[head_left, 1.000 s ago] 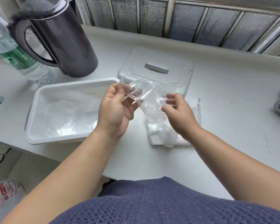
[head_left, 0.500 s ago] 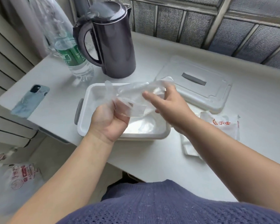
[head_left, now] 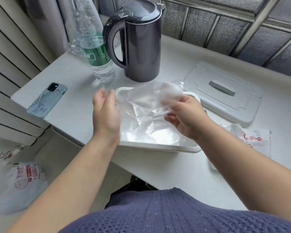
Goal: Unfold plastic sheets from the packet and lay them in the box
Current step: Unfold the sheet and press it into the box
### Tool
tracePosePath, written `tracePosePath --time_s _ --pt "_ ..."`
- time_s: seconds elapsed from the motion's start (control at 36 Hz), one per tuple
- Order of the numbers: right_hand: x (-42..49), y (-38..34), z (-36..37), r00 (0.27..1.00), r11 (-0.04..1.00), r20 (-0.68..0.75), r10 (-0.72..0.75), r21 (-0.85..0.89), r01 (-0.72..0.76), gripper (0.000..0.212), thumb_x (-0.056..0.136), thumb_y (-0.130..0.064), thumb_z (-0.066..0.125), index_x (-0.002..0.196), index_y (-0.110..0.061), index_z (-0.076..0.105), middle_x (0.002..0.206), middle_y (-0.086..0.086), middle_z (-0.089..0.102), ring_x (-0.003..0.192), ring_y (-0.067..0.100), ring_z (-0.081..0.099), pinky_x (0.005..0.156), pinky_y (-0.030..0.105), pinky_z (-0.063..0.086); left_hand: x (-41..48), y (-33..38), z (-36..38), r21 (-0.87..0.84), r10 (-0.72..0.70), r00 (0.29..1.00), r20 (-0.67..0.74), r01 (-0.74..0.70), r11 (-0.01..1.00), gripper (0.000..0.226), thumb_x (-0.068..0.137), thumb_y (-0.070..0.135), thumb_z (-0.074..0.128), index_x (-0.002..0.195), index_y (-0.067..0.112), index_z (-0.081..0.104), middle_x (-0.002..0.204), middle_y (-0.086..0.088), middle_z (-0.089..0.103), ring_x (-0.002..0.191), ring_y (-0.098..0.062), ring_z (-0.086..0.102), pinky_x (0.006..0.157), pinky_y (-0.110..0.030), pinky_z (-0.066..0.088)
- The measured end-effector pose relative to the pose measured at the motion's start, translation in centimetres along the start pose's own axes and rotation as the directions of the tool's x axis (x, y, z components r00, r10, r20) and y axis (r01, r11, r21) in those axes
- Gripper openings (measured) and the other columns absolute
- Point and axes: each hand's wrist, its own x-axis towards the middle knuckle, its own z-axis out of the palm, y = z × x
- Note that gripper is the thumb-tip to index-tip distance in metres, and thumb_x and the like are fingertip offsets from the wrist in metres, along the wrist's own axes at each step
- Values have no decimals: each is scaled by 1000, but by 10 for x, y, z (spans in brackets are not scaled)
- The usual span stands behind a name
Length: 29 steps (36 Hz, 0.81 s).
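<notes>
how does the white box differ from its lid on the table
The box is deep and holds clear sheets; the lid is flat and bare. The lid has a grey strip in its middle; the box shows none. The right hand holds a plastic sheet over the box, hiding part of it; the lid lies uncovered. Both are white rounded rectangles.

One kettle (head_left: 139, 44), one bottle (head_left: 97, 52) and one phone (head_left: 47, 98) are sitting by the counter's (head_left: 74, 115) left edge. One box (head_left: 158, 146) is resting at its near edge. One lid (head_left: 225, 98) and one packet (head_left: 252, 140) are lying rightward. One plastic sheet (head_left: 146, 101) is hanging over the box.
</notes>
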Motion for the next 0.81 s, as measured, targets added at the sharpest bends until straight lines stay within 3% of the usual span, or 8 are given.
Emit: tracePosePath --time_s 0.08,0.19,0.36,0.42,0.5,0.58,0.69,0.81 --pt "0 0 1 999 999 0 37 19 -37 15 86 2 59 97 -9 59 69 5 53 45 11 46 41 18 43 2 5 -10 238 266 912 313 -346 907 81 75 72 51 144 37 28 147 16 35 132 5 34 103 -16 29" --pt "-5 0 3 983 992 137 119 15 -122 16 88 4 52 93 -9 60 64 3 53 47 14 43 39 19 44 2 1 -4 592 -49 780 624 -431 680 119 50 70 73 147 48 9 137 24 44 123 12 40 101 -12 32" --pt "0 3 -11 997 977 3 81 -200 -79 13 88 2 52 92 -7 60 70 4 52 50 13 47 45 20 48 17 -11 -1 454 14 863 504 -279 846 40 84 23 72 121 30 57 99 17 67 78 8 64 77 -16 52" --pt "1 2 -18 998 951 -42 50 -303 -61 8 85 5 53 85 0 59 71 8 47 51 14 47 45 20 47 26 -9 -6 542 64 900 431 -314 780 25 87 19 65 109 32 63 90 7 68 65 -4 60 72 -23 53" --pt "3 4 -22 996 909 -80 40 -410 -70 21 84 2 57 103 -6 60 80 5 52 56 14 52 49 24 49 40 -4 -11 692 234 946 225 -324 645 29 89 20 56 117 26 61 102 4 64 81 -22 61 86 -33 49" --pt "8 9 -21 992 872 -127 25 -482 -84 46 84 -1 57 129 -9 48 95 8 55 59 16 58 52 26 54 42 4 -11 770 491 863 118 -392 504 42 91 14 52 132 14 50 124 -5 53 82 -17 52 79 -18 34" --pt "14 19 -21 987 782 -162 18 -612 -115 52 88 -5 50 137 -15 37 101 13 56 53 19 63 66 35 60 28 -1 1 602 566 680 466 -713 361 32 87 19 52 116 12 63 101 -6 62 75 -10 53 75 -29 46" --pt "18 21 -20 991 564 -133 -34 -821 -91 58 90 -4 47 143 -16 28 105 15 61 61 24 66 45 22 49 22 -21 11 505 98 553 827 -809 301 26 89 26 58 113 24 69 109 4 67 93 -7 58 88 -29 45"
